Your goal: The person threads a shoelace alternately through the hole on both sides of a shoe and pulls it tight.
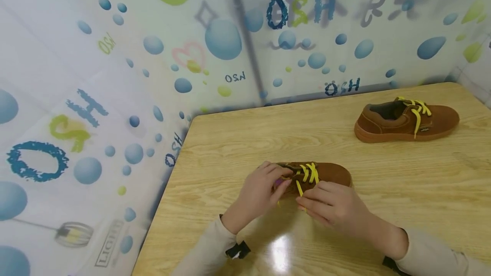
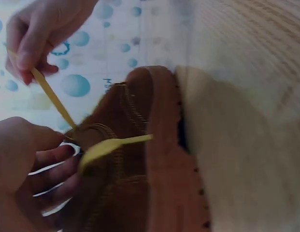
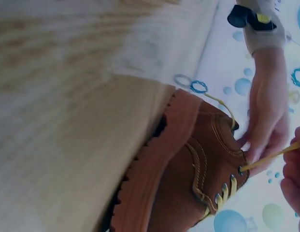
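Observation:
A brown shoe [image 1: 334, 173] with yellow lacing lies on the table before me, its toe to the right. At its ankle opening, my left hand [image 1: 258, 191] grips the eyelet edge between thumb and fingers. My right hand [image 1: 339, 208] pinches a yellow shoelace [image 2: 54, 100], drawn taut from the top eyelet in the left wrist view. Another lace end [image 2: 108, 147] hangs loose over the shoe's side. Several crossed lace rows [image 3: 225, 191] run down towards the toe. The left hand hides part of the heel and opening.
A second brown shoe [image 1: 441, 119], laced in yellow, stands farther back on the right of the wooden table [image 1: 222, 144]. Behind and to the left rise walls [image 1: 126, 76] printed with blue and green drops.

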Available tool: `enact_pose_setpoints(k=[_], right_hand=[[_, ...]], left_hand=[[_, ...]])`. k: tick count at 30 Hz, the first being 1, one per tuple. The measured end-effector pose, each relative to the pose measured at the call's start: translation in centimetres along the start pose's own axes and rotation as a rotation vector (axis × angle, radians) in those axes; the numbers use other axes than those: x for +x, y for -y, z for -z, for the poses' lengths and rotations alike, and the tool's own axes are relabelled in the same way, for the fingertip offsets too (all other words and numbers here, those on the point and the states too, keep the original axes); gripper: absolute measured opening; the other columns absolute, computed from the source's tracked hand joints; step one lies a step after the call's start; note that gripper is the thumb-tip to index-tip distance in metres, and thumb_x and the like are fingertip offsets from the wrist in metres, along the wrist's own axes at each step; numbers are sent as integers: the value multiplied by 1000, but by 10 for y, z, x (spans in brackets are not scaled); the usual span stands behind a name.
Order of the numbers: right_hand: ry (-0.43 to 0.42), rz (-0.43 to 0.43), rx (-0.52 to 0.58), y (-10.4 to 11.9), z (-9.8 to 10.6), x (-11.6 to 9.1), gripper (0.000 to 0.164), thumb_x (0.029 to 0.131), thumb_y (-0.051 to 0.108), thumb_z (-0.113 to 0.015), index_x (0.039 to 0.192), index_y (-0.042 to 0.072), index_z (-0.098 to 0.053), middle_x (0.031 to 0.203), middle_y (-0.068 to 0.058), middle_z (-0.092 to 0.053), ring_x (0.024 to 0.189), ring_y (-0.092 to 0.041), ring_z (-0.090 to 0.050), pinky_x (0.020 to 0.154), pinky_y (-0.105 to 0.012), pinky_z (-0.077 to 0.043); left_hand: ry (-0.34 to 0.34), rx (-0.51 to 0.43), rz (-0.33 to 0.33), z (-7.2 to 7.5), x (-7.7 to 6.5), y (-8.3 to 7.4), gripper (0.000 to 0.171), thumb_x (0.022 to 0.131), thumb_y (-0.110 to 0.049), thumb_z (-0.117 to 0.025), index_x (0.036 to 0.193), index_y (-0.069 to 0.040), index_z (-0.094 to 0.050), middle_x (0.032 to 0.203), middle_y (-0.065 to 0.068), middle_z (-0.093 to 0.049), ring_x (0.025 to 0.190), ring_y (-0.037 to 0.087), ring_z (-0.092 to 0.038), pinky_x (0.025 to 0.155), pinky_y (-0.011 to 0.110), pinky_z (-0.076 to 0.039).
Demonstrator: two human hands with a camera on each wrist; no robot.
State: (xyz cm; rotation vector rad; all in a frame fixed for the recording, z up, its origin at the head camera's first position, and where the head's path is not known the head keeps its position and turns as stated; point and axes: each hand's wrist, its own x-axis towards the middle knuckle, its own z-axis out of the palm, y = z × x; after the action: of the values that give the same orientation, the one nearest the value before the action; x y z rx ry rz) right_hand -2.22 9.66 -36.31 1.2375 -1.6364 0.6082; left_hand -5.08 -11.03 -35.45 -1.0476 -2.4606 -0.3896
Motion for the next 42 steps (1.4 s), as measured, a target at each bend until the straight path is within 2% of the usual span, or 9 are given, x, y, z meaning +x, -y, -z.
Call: enact_pose_setpoints(k=[3, 9, 16, 21, 25, 29, 33, 37, 42], right_hand=[[-48, 68, -19, 5, -1, 4, 27, 96, 10, -51, 82, 7, -74, 72, 1, -69, 62, -10, -55, 56, -19, -45], [-50, 100, -7, 11, -4, 7, 26, 97, 4, -47, 87, 4, -71, 73, 2, -67, 62, -9, -54, 57, -18, -44], [12, 147, 51, 16, -12, 4, 23, 97, 10, -50, 85, 7, -70, 74, 4, -66, 64, -6, -54, 57, -15, -45], [82, 145, 112, 20, -15, 0, 21, 96, 20, -54, 87, 11, -71, 76, 8, -67, 63, -4, -54, 57, -15, -44], [87, 10, 95, 13, -14, -2, 22, 95, 23, -55, 89, 13, -73, 78, 8, -70, 64, -5, -56, 58, -18, -45], [148, -299, -2, -5, -8, -4, 16, 91, 23, -61, 93, 13, -72, 84, 6, -69, 74, -7, -60, 63, -24, -50], [321, -582, -124, -23, -5, -8, 25, 79, 19, -74, 103, 12, -70, 95, 2, -67, 85, -13, -59, 66, -30, -51], [442, -651, -118, -29, -8, -16, 31, 77, 20, -75, 106, 13, -68, 101, 0, -64, 88, -14, -59, 69, -31, -52], [473, -658, -84, -30, -11, -20, 31, 79, 21, -75, 107, 15, -66, 104, 2, -61, 89, -12, -60, 69, -30, -52]], left_hand=[[155, -133, 158, -7, 0, 4, 31, 100, -35, -44, 119, -19, -63, 98, -6, -68, 80, 6, -58, 70, 18, -47], [232, -522, 372, -7, 19, 3, 25, 100, -31, -46, 112, -20, -64, 105, -3, -70, 85, 3, -65, 72, 15, -50], [328, -784, 628, -7, 38, 11, 17, 91, -26, -63, 104, -15, -61, 89, 6, -73, 64, 10, -63, 55, 24, -52], [392, -862, 706, -7, 45, 17, 24, 87, -25, -69, 106, -14, -58, 87, 7, -73, 61, 12, -63, 56, 29, -56], [424, -873, 723, -6, 50, 18, 27, 86, -22, -69, 108, -14, -57, 88, 9, -73, 60, 14, -65, 57, 30, -56], [442, -877, 718, -9, 51, 20, 29, 88, -11, -65, 114, -10, -54, 92, 13, -73, 64, 15, -67, 60, 31, -57], [446, -928, 742, -12, 50, 24, 36, 87, -5, -63, 121, -5, -50, 96, 16, -72, 72, 15, -69, 66, 32, -58], [451, -1007, 778, -12, 49, 27, 38, 87, -2, -64, 122, -5, -49, 100, 19, -71, 79, 18, -70, 73, 36, -58], [529, -1013, 751, -9, 48, 31, 39, 86, 3, -61, 122, -10, -51, 104, 19, -70, 84, 17, -69, 73, 35, -57]])
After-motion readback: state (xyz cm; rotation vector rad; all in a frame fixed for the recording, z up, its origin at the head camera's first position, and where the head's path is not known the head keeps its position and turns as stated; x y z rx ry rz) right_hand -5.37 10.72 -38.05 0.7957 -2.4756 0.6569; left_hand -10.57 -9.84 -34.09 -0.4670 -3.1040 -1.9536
